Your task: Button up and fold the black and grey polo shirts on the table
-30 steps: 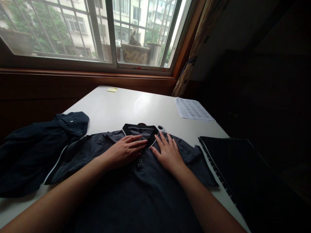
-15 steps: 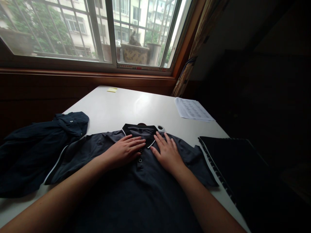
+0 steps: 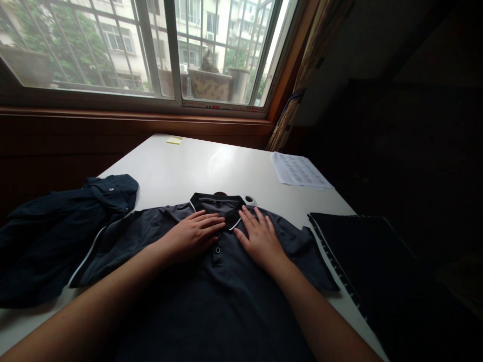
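Observation:
A dark grey polo shirt (image 3: 226,296) lies front side up on the white table (image 3: 181,168), its short sleeves spread to both sides. Its black collar (image 3: 234,213) has white edging, and buttons run down the placket below it. My left hand (image 3: 194,232) rests flat on the chest left of the placket, fingertips reaching the collar's lower part. On the other side, my right hand (image 3: 260,236) lies with fingers spread beside the collar's right point. Neither hand grips the cloth. The shirt's lower part fades into shadow between my forearms.
A crumpled dark blue garment (image 3: 56,231) lies at the left, touching the sleeve. To the right is a black spiral-edged pad (image 3: 377,261). Printed papers (image 3: 300,170) and a yellow sticky note (image 3: 174,140) sit farther back. A white round object (image 3: 249,200) shows behind the collar.
My left hand has shifted very slightly left and down from the collar. My right hand stays in nearly the same place, and the shirt looks unchanged.

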A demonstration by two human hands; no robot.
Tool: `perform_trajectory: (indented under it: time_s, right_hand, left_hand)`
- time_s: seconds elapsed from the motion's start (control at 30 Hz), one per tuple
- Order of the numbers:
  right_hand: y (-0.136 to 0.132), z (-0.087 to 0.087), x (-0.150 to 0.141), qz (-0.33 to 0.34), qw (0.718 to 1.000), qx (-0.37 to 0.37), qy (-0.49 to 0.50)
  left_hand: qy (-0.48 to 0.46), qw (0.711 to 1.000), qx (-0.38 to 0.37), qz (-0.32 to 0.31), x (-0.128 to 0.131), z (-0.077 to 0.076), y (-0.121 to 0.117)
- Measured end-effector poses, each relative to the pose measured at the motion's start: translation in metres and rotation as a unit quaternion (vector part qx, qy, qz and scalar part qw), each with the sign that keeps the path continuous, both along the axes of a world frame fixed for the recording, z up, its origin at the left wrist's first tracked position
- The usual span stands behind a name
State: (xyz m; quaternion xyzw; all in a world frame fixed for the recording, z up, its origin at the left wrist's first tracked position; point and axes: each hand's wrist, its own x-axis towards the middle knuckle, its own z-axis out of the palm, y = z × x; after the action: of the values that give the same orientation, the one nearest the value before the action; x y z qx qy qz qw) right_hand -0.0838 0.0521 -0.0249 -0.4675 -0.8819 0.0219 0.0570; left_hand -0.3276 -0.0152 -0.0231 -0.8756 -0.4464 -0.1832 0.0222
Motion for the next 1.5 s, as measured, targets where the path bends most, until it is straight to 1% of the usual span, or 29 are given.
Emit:
perform_trajectory:
  time_s: [0.3,0.53,0.7,0.77,0.83,0.87,0.9,0.97,1.03,1.07,1.1,1.13,1.17,1.27,1.33,1.4,1.5]
  right_hand:
    - [0.001,0.001,0.002,0.001,1.0,-0.01,-0.002]
    - [0.02,0.0,0.017,-0.021,1.0,-0.012,-0.004]
    - [0.035,-0.01,0.03,-0.048,0.999,0.01,0.007]
    - [0.039,-0.012,0.032,-0.064,0.997,0.032,0.033]
    - [0.038,-0.01,0.032,-0.062,0.992,0.072,0.083]
    - [0.037,-0.007,0.03,-0.044,0.988,0.093,0.115]
    - [0.034,-0.004,0.029,-0.01,0.983,0.109,0.148]
    - [0.027,0.004,0.023,0.101,0.97,0.108,0.193]
    - [0.02,0.008,0.018,0.22,0.953,0.063,0.198]
    - [0.018,0.009,0.016,0.259,0.946,0.035,0.19]
    - [0.017,0.009,0.014,0.276,0.944,0.011,0.181]
    - [0.016,0.008,0.013,0.273,0.946,-0.007,0.173]
    - [0.017,0.007,0.013,0.254,0.953,-0.016,0.166]
    - [0.022,0.004,0.016,0.177,0.974,-0.025,0.138]
    - [0.025,0.003,0.018,0.14,0.983,-0.024,0.118]
    - [0.026,0.003,0.018,0.115,0.988,-0.021,0.102]
    - [0.025,0.003,0.017,0.098,0.991,-0.021,0.086]
  left_hand:
    - [0.001,1.0,-0.004,0.001,0.002,0.004,-0.001]
    - [-0.004,1.0,0.011,-0.003,0.002,0.004,-0.001]
    - [-0.001,1.0,0.024,-0.01,0.0,0.004,-0.002]
    - [0.006,0.999,0.044,-0.02,0.0,0.006,-0.003]
    - [0.01,0.998,0.059,-0.024,0.0,0.009,-0.005]
    - [0.01,0.998,0.063,-0.024,0.0,0.01,-0.005]
    - [0.009,0.998,0.063,-0.023,0.0,0.01,-0.006]
    - [0.007,0.998,0.062,-0.022,0.0,0.01,-0.007]
    - [0.006,0.998,0.059,-0.025,-0.001,0.009,-0.006]
    - [0.004,0.998,0.057,-0.026,-0.001,0.008,-0.006]
    - [-0.001,0.998,0.054,-0.028,-0.001,0.007,-0.006]
    - [-0.007,0.998,0.049,-0.028,-0.002,0.007,-0.006]
    - [-0.014,0.999,0.042,-0.028,-0.002,0.006,-0.006]
    - [-0.035,0.999,0.022,-0.018,-0.003,0.005,-0.005]
    - [-0.047,0.999,0.015,-0.011,-0.003,0.005,-0.005]
    - [-0.063,0.998,0.01,-0.008,-0.003,0.005,-0.005]
    - [-0.103,0.995,0.003,0.001,-0.006,0.006,-0.005]
